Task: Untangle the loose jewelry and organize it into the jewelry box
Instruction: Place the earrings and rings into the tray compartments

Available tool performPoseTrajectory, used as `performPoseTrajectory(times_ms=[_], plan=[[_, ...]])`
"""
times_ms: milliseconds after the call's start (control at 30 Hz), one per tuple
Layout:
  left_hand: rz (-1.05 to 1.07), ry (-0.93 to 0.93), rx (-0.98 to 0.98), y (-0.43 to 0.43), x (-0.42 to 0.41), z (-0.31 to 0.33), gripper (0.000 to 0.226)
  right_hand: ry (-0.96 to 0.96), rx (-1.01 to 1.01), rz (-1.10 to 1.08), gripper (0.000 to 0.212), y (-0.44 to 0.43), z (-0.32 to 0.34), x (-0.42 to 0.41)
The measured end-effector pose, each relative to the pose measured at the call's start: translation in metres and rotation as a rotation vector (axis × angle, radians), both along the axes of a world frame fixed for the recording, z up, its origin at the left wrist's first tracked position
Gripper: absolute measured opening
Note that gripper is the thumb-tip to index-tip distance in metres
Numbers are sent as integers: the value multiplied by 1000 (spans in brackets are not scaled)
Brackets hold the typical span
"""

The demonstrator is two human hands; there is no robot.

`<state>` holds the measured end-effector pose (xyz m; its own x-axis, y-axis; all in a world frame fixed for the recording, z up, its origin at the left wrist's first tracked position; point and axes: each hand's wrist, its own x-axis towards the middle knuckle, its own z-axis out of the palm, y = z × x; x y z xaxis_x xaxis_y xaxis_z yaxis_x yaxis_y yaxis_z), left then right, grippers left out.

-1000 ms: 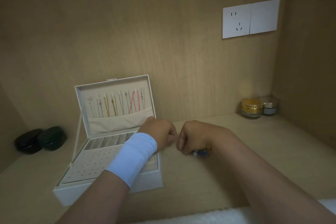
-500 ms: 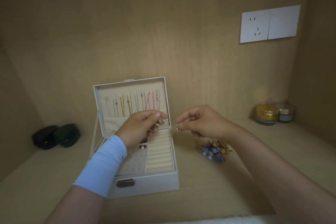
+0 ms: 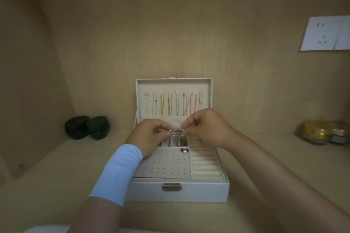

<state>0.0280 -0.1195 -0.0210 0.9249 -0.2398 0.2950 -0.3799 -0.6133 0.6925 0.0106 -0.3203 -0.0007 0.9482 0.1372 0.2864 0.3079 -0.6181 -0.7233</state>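
**Shelf** point(image 3: 56, 185): pale wood, under both forearms. It bears everything listed.

**Jewelry box** point(image 3: 178, 192): white and open, directly beneath the hands, latch side toward the person. It is set square-on, presumably so every compartment is a short reach away.

**Lid** point(image 3: 173, 86): upright just beyond the fingertips. Chains point(image 3: 168, 105) hang in a row, their ends tucked into a pocket (hung singly, which should keep them from knotting again).

**Left hand** point(image 3: 151, 136): over the box's rear compartments, with a blue wrist sleeve point(image 3: 119, 172) behind it. Its thumb and forefinger pinch a small metal loop point(image 3: 171, 130).

**Right hand** point(image 3: 206, 128): just beside the left, fingertips almost meeting. It pinches a small drop piece point(image 3: 182, 134) that dangles below its fingers. The two pieces are held raised and close, likely to be parted or paired before stowing. Whether they are linked is too fine to tell.

**Stud panel** point(image 3: 164, 165): perforated, below the left hand.

**Ring rolls** point(image 3: 205, 165): below the right wrist.

**Dark cases** point(image 3: 87, 127): two, well left of the left hand.

**Jars** point(image 3: 322, 133): two, well right of the right hand.

**Pearl-and-red piece** point(image 3: 184, 150): already seated at the panel's far corner, just under the gap between the hands.

**Remaining loose jewelry**: not in view.
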Motion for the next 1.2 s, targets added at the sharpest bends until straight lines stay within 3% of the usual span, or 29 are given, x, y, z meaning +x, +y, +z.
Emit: performPoseTrajectory(times_ms=[67, 267, 600, 933, 1200], plan=[[-5, -31, 22, 1, 3, -4, 13, -11, -127, -36, 10, 9, -2, 10], [-13, -43, -37, 15, 10, -4, 14, 63, -221, -1, 7, 22, -21, 27], [6, -8, 91, -12, 12, -10, 11, 56, -203, 38, 17, 12, -18, 29], [1, -55, 287, -13, 10, -7, 7, 81, -227, 46, 11, 11, -25, 31], [-51, -180, 176, -43, -14, 4, 7, -13, -257, -70, 10, -49, 4, -4]])
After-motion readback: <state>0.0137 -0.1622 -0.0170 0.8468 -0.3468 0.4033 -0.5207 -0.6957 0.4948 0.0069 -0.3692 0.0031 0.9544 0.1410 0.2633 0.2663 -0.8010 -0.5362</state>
